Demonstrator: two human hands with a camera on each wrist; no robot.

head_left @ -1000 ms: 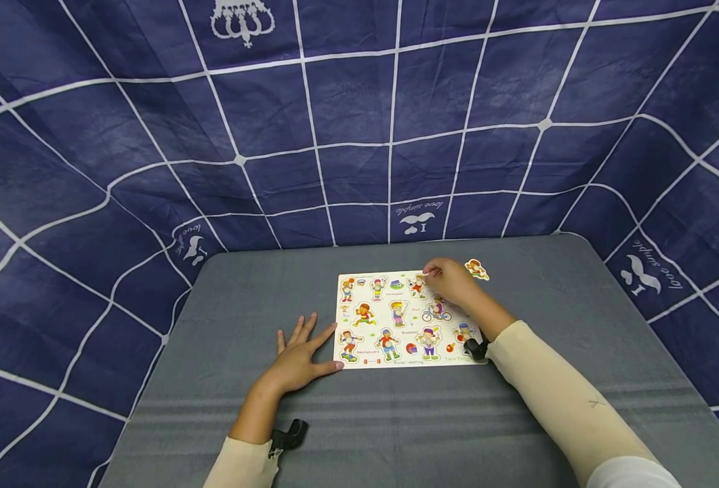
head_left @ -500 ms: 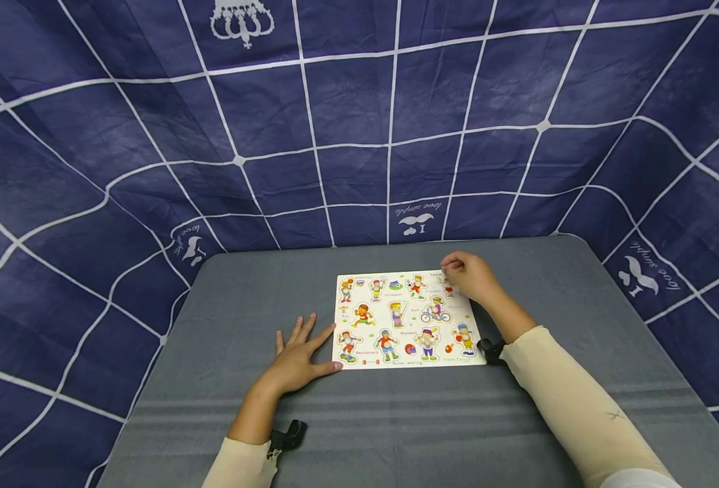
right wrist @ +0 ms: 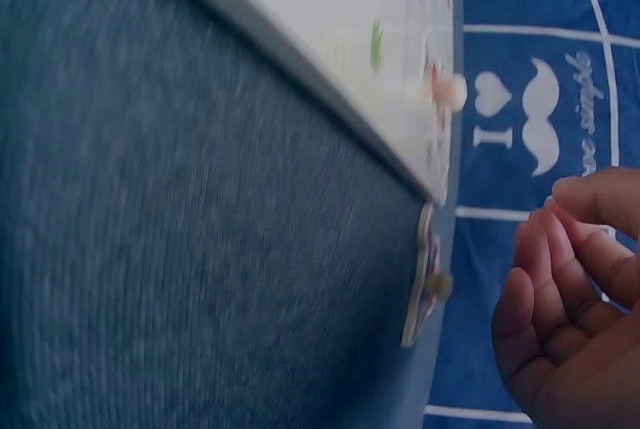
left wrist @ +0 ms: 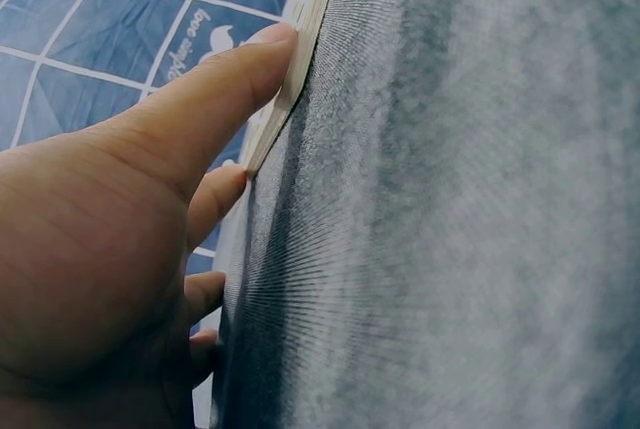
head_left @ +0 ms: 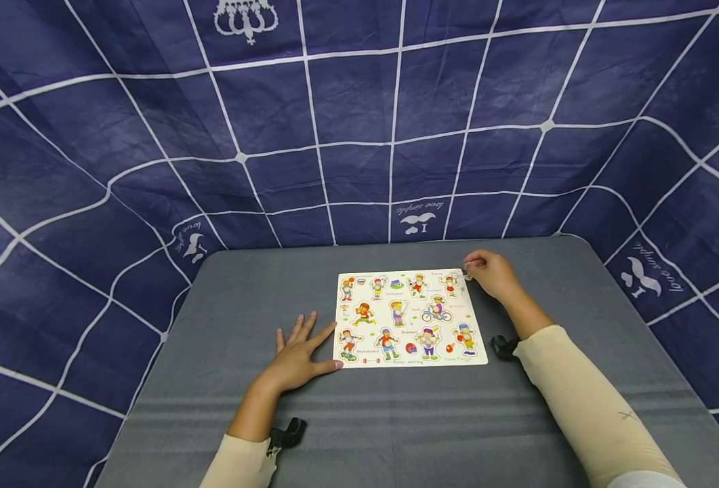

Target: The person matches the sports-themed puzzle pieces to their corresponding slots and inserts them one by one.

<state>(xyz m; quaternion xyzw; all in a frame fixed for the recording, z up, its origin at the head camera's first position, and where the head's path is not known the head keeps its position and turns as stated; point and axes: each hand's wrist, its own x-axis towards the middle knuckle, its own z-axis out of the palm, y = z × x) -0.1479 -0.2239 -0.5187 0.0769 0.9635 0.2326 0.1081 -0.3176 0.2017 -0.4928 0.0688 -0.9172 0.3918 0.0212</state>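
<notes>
A white wooden knob puzzle board with pictures of children playing sports lies flat on the table. My left hand rests at its left side, fingers spread, thumb on the near corner and index fingertip at the edge. The left wrist view shows the thumb against the board's edge. Past the far right corner is my right hand, its fingers loosely bent. A loose puzzle piece with a round knob lies on the table close to that corner. Space shows between the piece and my right fingertips, which hold nothing.
Grey cloth covers the table. Behind it and along both sides hangs a dark blue curtain with white grid lines. Black wrist cameras sit at both wrists, the right camera close beside the board's right edge.
My right hand has moved right, from over the board's upper right part to beyond its far right corner, over the loose puzzle piece. My left hand stays in place.
</notes>
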